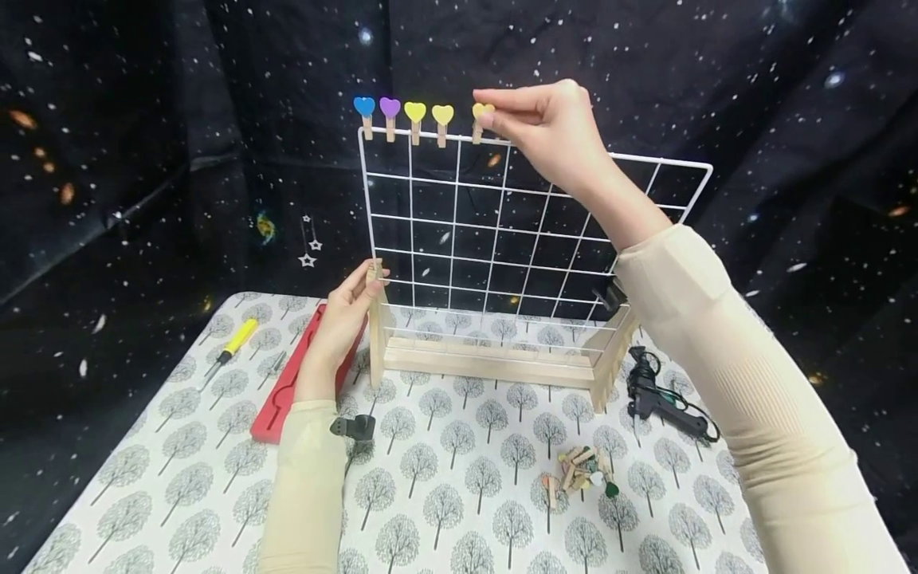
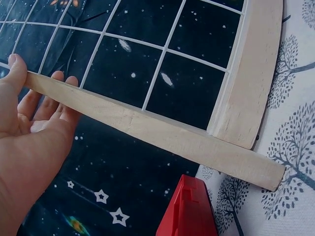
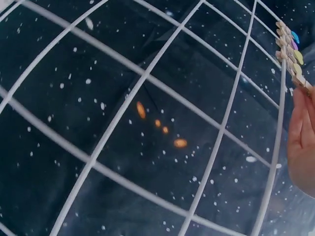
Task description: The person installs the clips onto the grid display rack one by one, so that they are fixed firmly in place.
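A white wire grid (image 1: 495,191) stands upright in a wooden base (image 1: 488,363). Along its top bar sit a blue heart clothespin (image 1: 364,108), a purple one (image 1: 390,109) and two yellow ones (image 1: 415,114). To the right of these, my right hand (image 1: 548,131) pinches another yellow heart clothespin (image 1: 477,127) at the top bar between thumb and fingers. My left hand (image 1: 343,315) grips the upper end of the base's left wooden post (image 2: 128,118), thumb on one side and fingers on the other. In the right wrist view, the right hand (image 3: 302,140) shows at the edge beside the clipped row.
A pile of small heart clothespins (image 1: 584,470) lies at the front right of the table. Beside the base are a black glue gun (image 1: 663,402) with its cord on the right and a red tray (image 1: 276,406) on the left. A yellow-handled screwdriver (image 1: 233,343) lies far left.
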`<state>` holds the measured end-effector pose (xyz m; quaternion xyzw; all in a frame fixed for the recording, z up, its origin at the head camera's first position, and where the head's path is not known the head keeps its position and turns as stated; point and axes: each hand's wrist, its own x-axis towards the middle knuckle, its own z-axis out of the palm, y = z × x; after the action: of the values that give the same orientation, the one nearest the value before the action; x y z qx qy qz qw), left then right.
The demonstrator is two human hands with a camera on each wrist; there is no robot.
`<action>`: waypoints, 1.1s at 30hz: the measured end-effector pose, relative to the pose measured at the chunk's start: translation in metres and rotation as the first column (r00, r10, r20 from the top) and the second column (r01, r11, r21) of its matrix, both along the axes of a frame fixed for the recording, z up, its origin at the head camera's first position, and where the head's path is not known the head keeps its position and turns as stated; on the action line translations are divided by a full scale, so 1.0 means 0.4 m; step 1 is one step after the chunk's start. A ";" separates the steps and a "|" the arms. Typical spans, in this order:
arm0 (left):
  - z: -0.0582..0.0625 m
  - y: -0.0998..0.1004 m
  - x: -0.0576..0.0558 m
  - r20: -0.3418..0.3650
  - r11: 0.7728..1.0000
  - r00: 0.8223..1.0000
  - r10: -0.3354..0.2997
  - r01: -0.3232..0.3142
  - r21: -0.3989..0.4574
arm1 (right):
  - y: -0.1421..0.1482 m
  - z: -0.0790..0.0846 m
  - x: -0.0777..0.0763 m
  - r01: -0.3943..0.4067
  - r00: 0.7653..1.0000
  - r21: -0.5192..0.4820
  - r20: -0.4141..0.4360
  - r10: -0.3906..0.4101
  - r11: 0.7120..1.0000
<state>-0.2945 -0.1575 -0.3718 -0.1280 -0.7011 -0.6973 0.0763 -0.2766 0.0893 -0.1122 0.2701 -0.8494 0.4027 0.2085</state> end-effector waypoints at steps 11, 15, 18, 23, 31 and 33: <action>0.010 0.004 -0.001 -0.023 1.000 1.000 0.008 -0.009 -0.020 | -0.017 -0.007 -0.011 0.089 0.995 -0.169 0.066 -0.079 0.982; 0.011 0.001 -0.001 -0.024 1.000 1.000 0.014 -0.015 -0.019 | -0.032 -0.010 -0.009 0.087 0.996 -0.175 -0.008 -0.090 0.981; 0.009 0.000 -0.001 -0.018 1.000 1.000 0.017 -0.018 -0.019 | -0.046 -0.010 -0.006 0.113 0.991 -0.129 -0.058 -0.122 0.985; 0.007 0.001 -0.002 -0.011 0.999 1.000 0.022 -0.022 -0.041 | -0.054 -0.008 -0.003 0.173 0.981 -0.070 -0.074 -0.178 0.983; 0.003 -0.004 0.000 -0.006 0.999 1.000 0.028 -0.029 -0.045 | -0.065 -0.010 -0.003 0.196 0.979 -0.019 -0.060 -0.197 0.980; 0.001 -0.005 0.001 0.000 0.999 1.000 0.028 -0.028 -0.044 | -0.068 -0.012 -0.003 0.210 0.976 0.000 -0.049 -0.210 0.978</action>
<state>-0.2939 -0.1594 -0.3714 -0.1194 -0.7182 -0.6805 0.0829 -0.2778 0.0621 -0.1168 0.1891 -0.8687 0.3697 0.2699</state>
